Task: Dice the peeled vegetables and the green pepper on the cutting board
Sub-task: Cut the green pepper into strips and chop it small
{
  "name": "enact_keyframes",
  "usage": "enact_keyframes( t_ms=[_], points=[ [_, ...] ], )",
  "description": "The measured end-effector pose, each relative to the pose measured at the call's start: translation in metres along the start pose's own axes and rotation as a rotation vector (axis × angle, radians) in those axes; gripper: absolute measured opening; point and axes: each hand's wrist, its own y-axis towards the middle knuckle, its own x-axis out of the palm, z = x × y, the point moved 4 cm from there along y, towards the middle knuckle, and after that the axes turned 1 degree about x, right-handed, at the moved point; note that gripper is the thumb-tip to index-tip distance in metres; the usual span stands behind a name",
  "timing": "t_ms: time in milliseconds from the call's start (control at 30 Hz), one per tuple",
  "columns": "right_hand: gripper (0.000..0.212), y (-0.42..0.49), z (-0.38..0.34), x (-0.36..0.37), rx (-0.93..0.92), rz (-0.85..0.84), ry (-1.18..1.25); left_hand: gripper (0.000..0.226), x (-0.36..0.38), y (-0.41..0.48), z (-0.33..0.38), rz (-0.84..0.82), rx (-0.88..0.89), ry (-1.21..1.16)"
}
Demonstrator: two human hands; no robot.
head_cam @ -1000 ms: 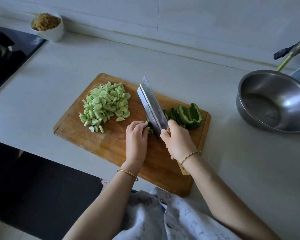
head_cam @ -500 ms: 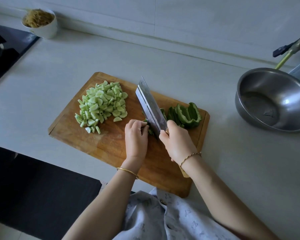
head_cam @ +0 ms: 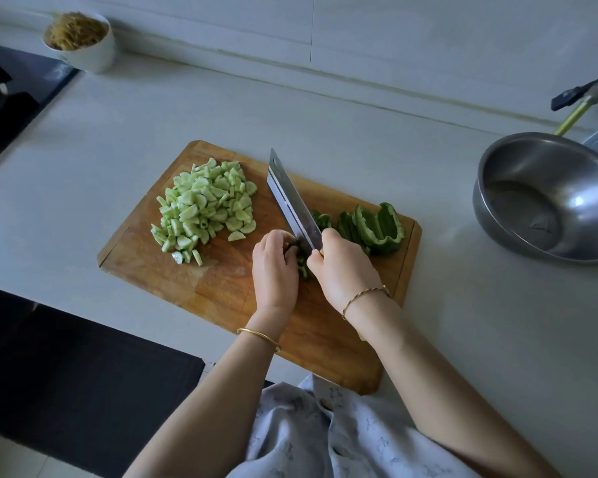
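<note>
A wooden cutting board [head_cam: 221,288] lies on the counter. A heap of pale green diced vegetable [head_cam: 204,208] covers its far left part. Dark green pepper pieces [head_cam: 380,225] lie at its far right. My right hand [head_cam: 346,270] grips the handle of a cleaver [head_cam: 290,201], whose blade stands edge-down across the board. My left hand [head_cam: 273,267] has its fingers curled on thin pepper strips [head_cam: 302,260] right beside the blade. Most of those strips are hidden between my hands.
A steel bowl [head_cam: 549,198] stands on the counter to the right, with a utensil handle [head_cam: 580,101] behind it. A white cup of brownish shreds [head_cam: 80,39] sits far left by the dark stove [head_cam: 11,98]. The counter's front edge is near my body.
The hands and cleaver stay in nearly the same spot on the board; the blade has shifted slightly. The camera view drifted a little.
</note>
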Motion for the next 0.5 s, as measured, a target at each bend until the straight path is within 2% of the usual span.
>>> enact_keyframes(
  t_ms=[500],
  points=[
    [0.012,0.007,0.001,0.013,0.045,0.015,0.039,0.011,0.001,0.000,0.002,-0.027,-0.012,0.005]
  ],
)
